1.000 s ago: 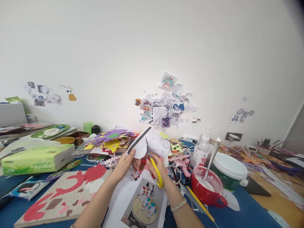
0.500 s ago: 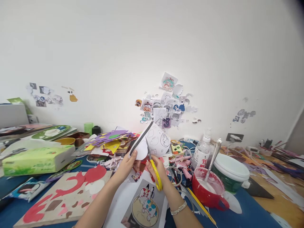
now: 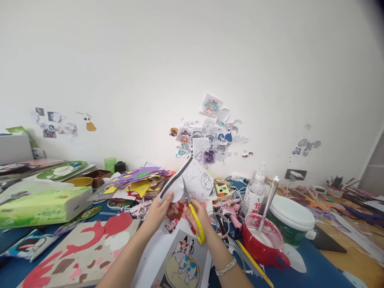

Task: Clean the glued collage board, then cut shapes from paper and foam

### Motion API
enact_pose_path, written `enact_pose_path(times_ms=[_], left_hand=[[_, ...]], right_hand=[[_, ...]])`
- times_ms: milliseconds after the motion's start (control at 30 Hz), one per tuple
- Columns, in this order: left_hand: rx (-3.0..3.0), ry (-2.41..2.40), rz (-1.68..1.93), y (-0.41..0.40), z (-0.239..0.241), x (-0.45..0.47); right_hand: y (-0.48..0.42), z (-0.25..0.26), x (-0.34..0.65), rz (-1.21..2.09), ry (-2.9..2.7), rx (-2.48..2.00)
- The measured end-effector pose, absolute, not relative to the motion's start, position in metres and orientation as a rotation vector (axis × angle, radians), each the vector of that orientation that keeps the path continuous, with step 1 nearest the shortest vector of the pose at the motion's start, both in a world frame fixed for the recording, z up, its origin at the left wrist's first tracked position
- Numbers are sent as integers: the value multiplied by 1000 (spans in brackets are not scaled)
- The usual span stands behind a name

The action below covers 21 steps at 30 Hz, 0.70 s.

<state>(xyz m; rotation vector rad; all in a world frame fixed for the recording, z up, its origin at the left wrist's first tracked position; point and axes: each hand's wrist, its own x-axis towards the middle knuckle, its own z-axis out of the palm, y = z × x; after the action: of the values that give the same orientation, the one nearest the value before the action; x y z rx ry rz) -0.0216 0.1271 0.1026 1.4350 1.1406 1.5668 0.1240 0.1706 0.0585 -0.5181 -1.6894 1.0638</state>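
My left hand [image 3: 159, 212] pinches the lower left edge of a white printed sheet [image 3: 195, 179] with line drawings and a black border strip, held up above the table. My right hand [image 3: 199, 215] grips yellow-handled scissors [image 3: 193, 214]; their blades point up into the sheet near its middle. A bracelet sits on my right wrist. Below my hands lies a colour print of a cartoon animal [image 3: 183, 262] on white paper.
A red mug [image 3: 264, 242] with white paste and a metal spoon stands right of my hands, by a white tub [image 3: 290, 220] and a bottle [image 3: 253, 194]. A painted board [image 3: 81, 252] and a green tissue pack [image 3: 45, 204] lie left. Coloured paper scraps [image 3: 136, 180] pile behind.
Both hands with sheet and scissors stay nearly in place; the sheet has turned slightly and the scissors sit a little lower in it. The view has shifted slightly.
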Motion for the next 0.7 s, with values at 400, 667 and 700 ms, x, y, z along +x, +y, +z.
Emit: enact_pose_path(times_ms=[400, 667, 700], left_hand=[[1552, 1242, 1445, 119, 115, -25], [1582, 1238, 1416, 114, 121, -26], [1583, 1233, 1408, 113, 122, -26]], right_hand=[[176, 54, 121, 991, -1640, -516], [167, 66, 127, 1004, -1710, -508], [166, 67, 127, 1011, -1718, -508]])
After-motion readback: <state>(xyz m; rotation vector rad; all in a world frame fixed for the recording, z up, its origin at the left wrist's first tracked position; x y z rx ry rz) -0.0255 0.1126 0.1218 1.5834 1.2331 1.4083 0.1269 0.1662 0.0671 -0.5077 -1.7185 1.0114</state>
